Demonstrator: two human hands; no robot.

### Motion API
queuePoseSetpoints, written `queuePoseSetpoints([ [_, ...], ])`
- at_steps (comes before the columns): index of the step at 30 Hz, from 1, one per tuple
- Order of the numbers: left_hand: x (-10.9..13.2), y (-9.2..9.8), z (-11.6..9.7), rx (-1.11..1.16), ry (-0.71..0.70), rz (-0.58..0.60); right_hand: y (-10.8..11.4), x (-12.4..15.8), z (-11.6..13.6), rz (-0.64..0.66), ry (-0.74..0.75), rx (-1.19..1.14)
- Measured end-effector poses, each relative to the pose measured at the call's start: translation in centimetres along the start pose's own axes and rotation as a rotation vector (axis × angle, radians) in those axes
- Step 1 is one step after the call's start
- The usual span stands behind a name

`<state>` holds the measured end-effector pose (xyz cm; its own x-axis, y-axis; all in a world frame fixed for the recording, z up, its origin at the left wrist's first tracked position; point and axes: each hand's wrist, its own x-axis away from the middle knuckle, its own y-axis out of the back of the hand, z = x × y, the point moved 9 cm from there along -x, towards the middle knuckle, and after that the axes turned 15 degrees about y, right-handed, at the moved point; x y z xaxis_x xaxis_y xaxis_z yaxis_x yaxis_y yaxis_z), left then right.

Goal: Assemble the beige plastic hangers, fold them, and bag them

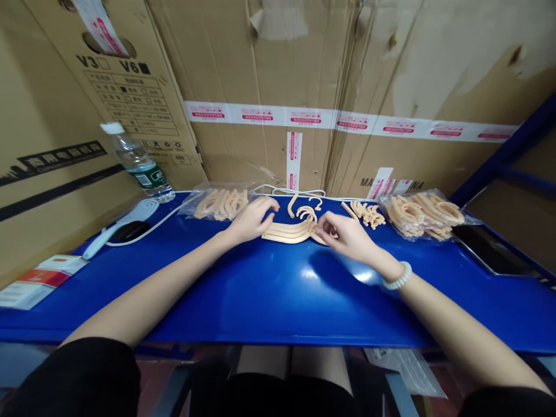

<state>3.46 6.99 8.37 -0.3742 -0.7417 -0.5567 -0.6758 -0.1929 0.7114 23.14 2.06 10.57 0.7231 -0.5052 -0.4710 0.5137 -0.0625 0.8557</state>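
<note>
Several curved wooden strips [286,233] lie nested side by side on the blue table [278,295]. My left hand [252,220] is at their left end, thumb and forefinger apart, and nothing shows between them. Over their right end, my right hand [350,236] has its fingers drawn together. Whatever it may be pinching is hidden or too small to name. Just below its fingertips are curved wooden pieces [319,236]. Behind the strips lie small wooden arcs [306,212], a longer bent wooden piece [292,205] and a hook-shaped wooden piece [318,202].
A pile of small wooden pieces [369,214] lies right of my right hand. Clear bags of curved wooden parts stand at the left [221,202] and right [419,214]. A water bottle [145,168], a fan-shaped white object [139,211], a small box [41,281] and a dark tablet [490,249] flank them.
</note>
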Motion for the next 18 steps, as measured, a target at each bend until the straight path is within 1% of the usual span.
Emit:
queuePoseSetpoints([
  [3, -1.7, -1.0, -0.5, -0.049, -0.058, 0.114, 1.0, -1.8, -4.3, 0.133, -0.135, 0.21],
  [5, -2.9, -2.3, -0.3, -0.079, -0.079, 0.206, 1.0, -3.2, -7.0, 0.186, -0.175, 0.248],
  [7, -4.0, -3.8, 0.4, -0.111, -0.075, 0.289, 0.3, -4.4, -9.4, 0.248, -0.206, 0.258],
  [9, -5.0, -5.2, 1.4, -0.139, -0.056, 0.364, -1.1, -5.2, -11.2, 0.317, -0.239, 0.253],
  [11, -5.7, -6.2, 2.3, -0.161, -0.033, 0.419, -2.5, -5.4, -12.6, 0.368, -0.27, 0.238],
  [14, -6.3, -7.2, 3.0, -0.176, -0.009, 0.46, -4.0, -5.1, -13.8, 0.403, -0.309, 0.196],
  [16, -6.3, -7.5, 3.1, -0.174, -0.001, 0.47, -4.4, -4.8, -14.1, 0.396, -0.322, 0.157],
  [18, -6.3, -7.8, 3.0, -0.163, 0.005, 0.464, -4.5, -4.4, -14.2, 0.362, -0.327, 0.108],
])
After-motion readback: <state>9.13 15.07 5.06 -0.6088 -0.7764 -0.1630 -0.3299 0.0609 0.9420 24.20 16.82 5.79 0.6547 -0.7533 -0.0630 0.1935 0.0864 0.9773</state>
